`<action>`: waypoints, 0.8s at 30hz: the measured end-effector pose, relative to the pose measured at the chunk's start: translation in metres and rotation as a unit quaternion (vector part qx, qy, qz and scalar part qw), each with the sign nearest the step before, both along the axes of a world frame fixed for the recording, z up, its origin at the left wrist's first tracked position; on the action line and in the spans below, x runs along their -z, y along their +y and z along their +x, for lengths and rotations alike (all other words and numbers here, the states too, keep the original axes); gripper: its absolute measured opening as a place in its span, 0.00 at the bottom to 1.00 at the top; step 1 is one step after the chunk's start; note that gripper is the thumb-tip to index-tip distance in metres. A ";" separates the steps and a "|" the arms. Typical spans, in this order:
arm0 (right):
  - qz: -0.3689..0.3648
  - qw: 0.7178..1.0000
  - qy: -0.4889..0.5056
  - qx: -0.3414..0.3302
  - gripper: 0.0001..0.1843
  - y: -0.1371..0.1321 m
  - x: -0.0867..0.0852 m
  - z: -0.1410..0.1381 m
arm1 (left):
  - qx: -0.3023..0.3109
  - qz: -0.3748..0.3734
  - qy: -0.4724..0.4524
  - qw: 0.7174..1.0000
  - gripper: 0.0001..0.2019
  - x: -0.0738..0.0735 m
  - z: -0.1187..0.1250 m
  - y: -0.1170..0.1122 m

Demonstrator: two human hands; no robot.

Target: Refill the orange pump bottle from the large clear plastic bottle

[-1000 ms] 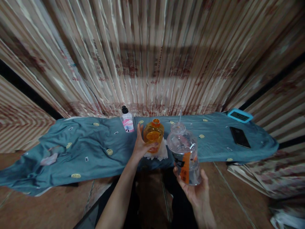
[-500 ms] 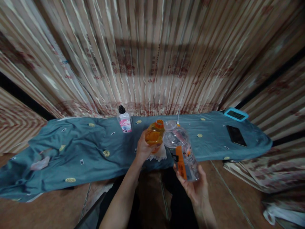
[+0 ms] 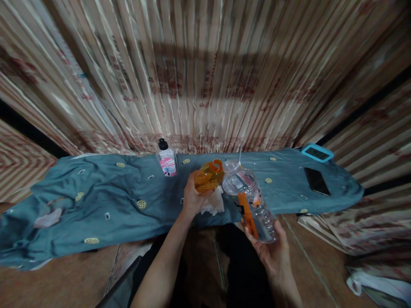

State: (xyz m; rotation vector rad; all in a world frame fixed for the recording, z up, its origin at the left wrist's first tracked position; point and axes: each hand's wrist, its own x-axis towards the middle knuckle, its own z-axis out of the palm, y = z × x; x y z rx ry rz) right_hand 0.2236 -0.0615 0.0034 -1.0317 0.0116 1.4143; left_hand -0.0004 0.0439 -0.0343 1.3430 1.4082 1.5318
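My left hand (image 3: 192, 199) is closed round a small orange bottle (image 3: 208, 176) of amber liquid, tipped to the right so its open mouth nears the other bottle's mouth. My right hand (image 3: 271, 248) grips the lower end of a large clear plastic bottle (image 3: 250, 200) with an orange label, leaned up and to the left, its open top next to the orange bottle's neck. A crumpled white tissue (image 3: 213, 204) lies on the blue-green cloth (image 3: 128, 201) just below the orange bottle.
A small clear bottle with black cap and pink label (image 3: 167, 159) stands at the cloth's back. A black phone (image 3: 316, 181) and a blue-framed clock (image 3: 317, 152) lie at the right end. Striped curtains hang behind. Folded fabric (image 3: 346, 231) lies on the floor, right.
The orange bottle has been lifted off the tissue and tipped to the right. The clear bottle has leaned further left, bringing the two mouths together.
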 end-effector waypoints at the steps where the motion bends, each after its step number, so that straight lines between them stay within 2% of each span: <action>1: -0.001 1.000 -0.005 0.006 0.39 0.000 0.000 0.001 | -0.003 0.000 0.003 1.000 0.38 0.001 -0.001 0.000; 6: 0.004 1.000 -0.012 0.019 0.40 -0.001 -0.001 0.003 | 0.000 0.003 0.015 1.000 0.38 0.005 -0.002 0.000; 16: -0.002 0.998 -0.049 0.037 0.40 -0.013 -0.014 0.010 | 0.033 -0.003 -0.005 0.999 0.37 0.002 0.008 -0.003; 20: -0.001 0.998 -0.055 0.041 0.41 -0.016 -0.019 0.012 | 0.025 0.005 -0.004 1.000 0.36 0.004 0.011 -0.003; 24: 0.005 0.997 -0.063 0.049 0.37 -0.021 -0.024 0.010 | 0.016 0.006 -0.001 1.000 0.37 0.008 0.011 -0.002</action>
